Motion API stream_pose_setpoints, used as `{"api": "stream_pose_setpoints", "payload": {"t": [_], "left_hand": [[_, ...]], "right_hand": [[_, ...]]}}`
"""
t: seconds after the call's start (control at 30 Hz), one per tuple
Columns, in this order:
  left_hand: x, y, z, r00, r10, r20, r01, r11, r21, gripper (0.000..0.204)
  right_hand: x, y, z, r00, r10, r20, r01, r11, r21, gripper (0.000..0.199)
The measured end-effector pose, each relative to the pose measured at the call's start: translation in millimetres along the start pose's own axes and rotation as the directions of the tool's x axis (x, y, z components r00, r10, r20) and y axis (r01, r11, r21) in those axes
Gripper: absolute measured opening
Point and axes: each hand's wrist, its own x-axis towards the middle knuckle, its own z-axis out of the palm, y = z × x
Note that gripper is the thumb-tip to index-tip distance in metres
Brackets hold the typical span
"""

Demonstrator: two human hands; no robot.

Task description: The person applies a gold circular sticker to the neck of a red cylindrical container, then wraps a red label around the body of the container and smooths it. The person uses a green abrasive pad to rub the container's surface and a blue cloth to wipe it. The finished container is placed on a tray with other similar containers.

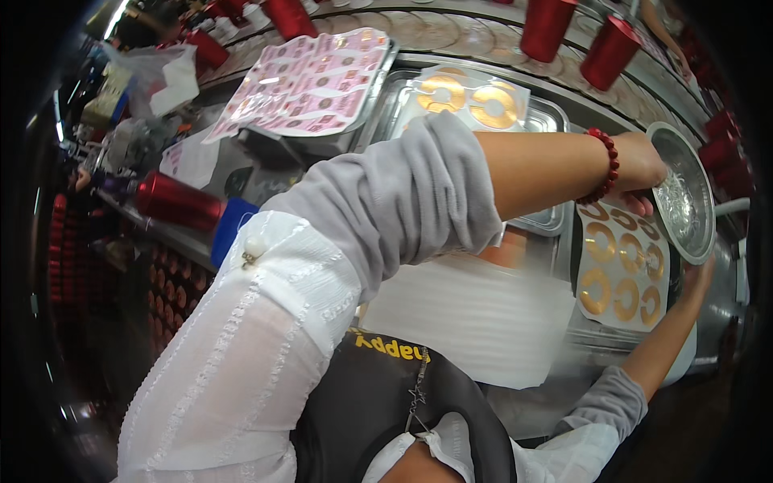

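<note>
A round metal bowl [699, 213] is tilted at the far right, with small clear pieces inside. My left arm reaches across to it; my left hand [636, 165], wearing a red bead bracelet, is curled closed against the bowl's left rim. What its fingers hold, if anything, is hidden. From the lower right comes my right hand [697, 275], gripping the bowl at its lower edge, with its fingers mostly out of sight behind the metal. Just below my left hand lies a sheet of gold ring-shaped stickers [630, 256], several of them open like a letter C.
More gold stickers [467, 101] lie on a metal tray [555, 121] at the back. Pink printed sheets [314, 80] stack at back left. White sheets [475, 322] lie before me. Red metal canisters [609, 52] stand along a curved conveyor [451, 32]; another red canister [179, 201] lies left.
</note>
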Motion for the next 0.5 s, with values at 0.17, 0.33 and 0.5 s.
{"api": "stream_pose_setpoints", "payload": {"t": [0.17, 0.33, 0.5], "left_hand": [[-41.8, -5.2, -42.6, 0.992, 0.014, -0.122, -0.022, 0.998, -0.062, 0.017], [-106.9, 2.1, -81.9, 0.962, 0.041, -0.270, -0.067, 0.994, -0.088, 0.018], [-193.7, 12.7, -123.5, 0.899, 0.171, -0.403, -0.187, 0.982, 0.000, 0.049]], "right_hand": [[-157.3, -73.9, 163.3, 0.889, 0.056, 0.454, -0.108, 0.990, 0.090, 0.045], [-218.2, -105.3, 274.8, 0.860, 0.004, 0.510, -0.117, 0.975, 0.190, 0.037], [-217.0, -100.8, 360.3, 0.788, 0.018, 0.616, -0.073, 0.995, 0.064, 0.014]]}}
